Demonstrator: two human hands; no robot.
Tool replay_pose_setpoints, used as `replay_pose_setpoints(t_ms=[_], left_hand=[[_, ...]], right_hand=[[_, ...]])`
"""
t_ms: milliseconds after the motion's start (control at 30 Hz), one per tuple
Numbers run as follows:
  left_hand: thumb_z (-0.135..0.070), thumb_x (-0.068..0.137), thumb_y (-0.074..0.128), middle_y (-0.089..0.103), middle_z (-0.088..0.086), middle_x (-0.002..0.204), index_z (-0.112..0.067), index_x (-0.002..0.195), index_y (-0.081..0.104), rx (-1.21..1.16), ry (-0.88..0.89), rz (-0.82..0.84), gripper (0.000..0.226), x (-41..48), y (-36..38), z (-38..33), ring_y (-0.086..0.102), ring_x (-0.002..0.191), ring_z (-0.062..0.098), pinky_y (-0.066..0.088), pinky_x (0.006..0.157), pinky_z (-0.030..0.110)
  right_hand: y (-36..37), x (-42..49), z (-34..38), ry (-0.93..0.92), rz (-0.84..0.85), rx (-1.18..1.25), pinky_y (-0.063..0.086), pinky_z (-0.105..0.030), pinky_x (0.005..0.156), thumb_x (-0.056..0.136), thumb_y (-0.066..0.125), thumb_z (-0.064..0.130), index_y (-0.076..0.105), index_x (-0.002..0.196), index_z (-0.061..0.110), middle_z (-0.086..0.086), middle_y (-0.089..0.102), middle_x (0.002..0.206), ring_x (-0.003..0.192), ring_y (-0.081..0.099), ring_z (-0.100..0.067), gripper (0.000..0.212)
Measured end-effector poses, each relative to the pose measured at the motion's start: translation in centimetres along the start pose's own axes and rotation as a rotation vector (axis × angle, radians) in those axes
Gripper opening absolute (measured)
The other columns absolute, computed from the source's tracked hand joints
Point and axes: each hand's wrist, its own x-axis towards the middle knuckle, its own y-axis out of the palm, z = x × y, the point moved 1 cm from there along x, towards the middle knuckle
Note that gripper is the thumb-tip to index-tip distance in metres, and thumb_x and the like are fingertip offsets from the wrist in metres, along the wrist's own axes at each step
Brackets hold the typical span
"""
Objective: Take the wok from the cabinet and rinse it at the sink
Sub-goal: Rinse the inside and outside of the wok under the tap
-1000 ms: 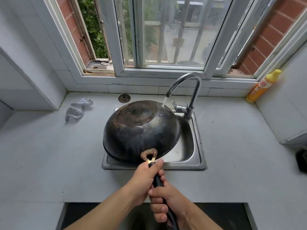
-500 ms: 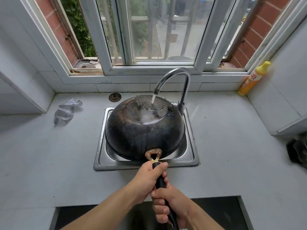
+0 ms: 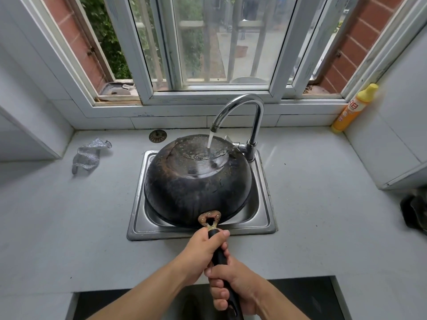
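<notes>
Wok (image 3: 196, 188) bottom-up over the sink (image 3: 263, 218), centre frame, with water (image 3: 210, 140) from the tap (image 3: 240, 105) striking its far side. Left hand (image 3: 203, 250) wraps the handle (image 3: 218, 252) near the wok, and right hand (image 3: 238, 285) grips it just below. Cloth (image 3: 89, 154) mid-left, bottle (image 3: 354, 108) upper right.

The upturned wok (image 3: 196, 183) hides its own inside and most of the sink (image 3: 263, 215). The left grip (image 3: 203, 248) and right grip (image 3: 238, 287) cover much of its handle (image 3: 219, 256), whose end the bottom edge cuts. A dark thing (image 3: 416, 213) at the right edge is cut off. The label of the yellow bottle (image 3: 353, 107) is too small to read.
</notes>
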Motion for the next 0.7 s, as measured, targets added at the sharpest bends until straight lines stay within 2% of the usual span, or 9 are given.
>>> replay_pose_setpoints(t_ms=[133,233,433,700], left_hand=[[-0.023,0.099,0.067,0.057,0.013,0.069,-0.015,0.069,0.059,-0.019,-0.009,-0.003,0.032,0.6,-0.6,0.0,0.060,0.063,0.029,0.055,0.068,0.040],[-0.021,0.099,0.067,0.055,0.014,0.070,-0.009,0.077,0.055,-0.040,-0.010,-0.018,0.028,1.0,-1.0,-0.1,0.059,0.064,0.030,0.056,0.065,0.039],[-0.021,0.100,0.065,0.055,0.015,0.068,-0.006,0.078,0.052,-0.038,0.002,-0.014,0.030,1.7,-1.6,-0.5,0.059,0.060,0.029,0.055,0.063,0.037],[-0.023,0.100,0.066,0.056,0.017,0.072,-0.005,0.084,0.051,-0.047,-0.001,-0.022,0.028,2.9,-2.4,-0.7,0.061,0.064,0.030,0.054,0.064,0.038]], right_hand=[[-0.2,0.8,0.5,0.000,0.002,-0.011,0.043,-0.026,0.041,0.094,0.061,-0.001,0.039,0.126,0.016,-0.009,0.040,0.062,0.044,0.043,-0.014,0.043],[-0.3,1.3,0.8,0.006,0.005,-0.035,0.044,-0.027,0.042,0.094,0.060,-0.001,0.039,0.128,0.016,-0.009,0.040,0.062,0.045,0.044,-0.015,0.044],[-0.6,2.5,1.5,0.022,0.002,-0.047,0.043,-0.026,0.042,0.092,0.062,0.000,0.039,0.127,0.014,-0.009,0.038,0.062,0.045,0.042,-0.015,0.044],[-0.7,3.3,2.6,0.023,0.007,-0.095,0.042,-0.025,0.042,0.093,0.061,0.001,0.043,0.106,0.014,-0.008,0.037,0.062,0.044,0.041,-0.013,0.026]])
